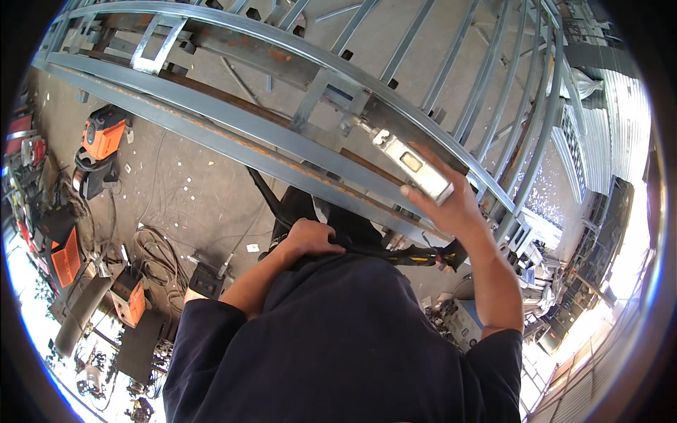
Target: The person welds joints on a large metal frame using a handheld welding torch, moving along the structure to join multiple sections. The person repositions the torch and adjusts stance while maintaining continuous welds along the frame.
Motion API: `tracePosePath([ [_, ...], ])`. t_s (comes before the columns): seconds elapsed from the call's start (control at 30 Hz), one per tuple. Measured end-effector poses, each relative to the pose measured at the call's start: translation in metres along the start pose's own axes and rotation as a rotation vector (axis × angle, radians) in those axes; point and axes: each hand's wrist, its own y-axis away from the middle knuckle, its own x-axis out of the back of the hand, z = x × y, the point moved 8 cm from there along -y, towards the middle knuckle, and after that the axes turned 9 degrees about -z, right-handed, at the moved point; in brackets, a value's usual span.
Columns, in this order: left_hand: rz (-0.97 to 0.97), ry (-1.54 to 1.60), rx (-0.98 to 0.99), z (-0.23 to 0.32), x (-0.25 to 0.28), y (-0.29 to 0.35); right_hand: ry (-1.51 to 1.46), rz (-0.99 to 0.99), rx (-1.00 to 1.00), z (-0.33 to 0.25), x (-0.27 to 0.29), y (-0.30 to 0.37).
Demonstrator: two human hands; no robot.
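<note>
My right hand (451,194) is closed around a silver, box-shaped welding gun (415,168) with a narrow nozzle. The nozzle points up and left at a joint in the steel frame (338,77), where a short crosspiece meets the long rails. A faint bright haze shows at the tip; whether it touches the metal I cannot tell. Close to my waist, my left hand (310,237) is curled over a thick black hose (271,197). This hose crosses my lap toward the right, where yellow wire (416,257) runs along it.
Long rails and parallel bars of the frame span the far side, within reach. On the floor at left stand an orange and black machine (104,132) and coiled cables (156,250). More orange equipment (130,299) is behind it. Corrugated metal sheets (599,137) lie at right.
</note>
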Motion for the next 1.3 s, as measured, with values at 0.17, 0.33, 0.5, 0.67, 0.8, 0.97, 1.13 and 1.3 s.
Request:
tracePosePath([
  [0.17,-0.011,0.039,0.037,-0.007,-0.002,0.004,-0.32,-0.251,-0.097,0.004,0.007,-0.055],
  [0.33,-0.01,0.122,0.107,-0.015,-0.003,0.015,-0.515,-0.507,-0.018,-0.001,-0.008,-0.109],
  [0.5,0.016,0.174,0.134,-0.017,-0.006,0.01,-0.559,-0.589,0.075,0.0,-0.025,-0.133],
  [0.67,0.032,0.179,0.13,-0.013,-0.004,0.003,-0.554,-0.693,0.048,0.006,-0.026,-0.135],
  [0.8,0.054,0.166,0.103,-0.01,-0.004,-0.003,-0.588,-0.674,0.048,0.0,-0.023,-0.133],
  [0.97,0.037,0.163,0.129,-0.01,-0.002,-0.005,-0.575,-0.684,0.015,0.0,-0.024,-0.134],
  [1.13,0.005,0.132,0.151,-0.005,0.003,-0.003,-0.595,-0.688,-0.009,0.004,-0.024,-0.135],
  [1.3,0.049,0.136,0.125,-0.007,-0.002,-0.007,-0.617,-0.697,-0.003,0.004,-0.025,-0.135],
])
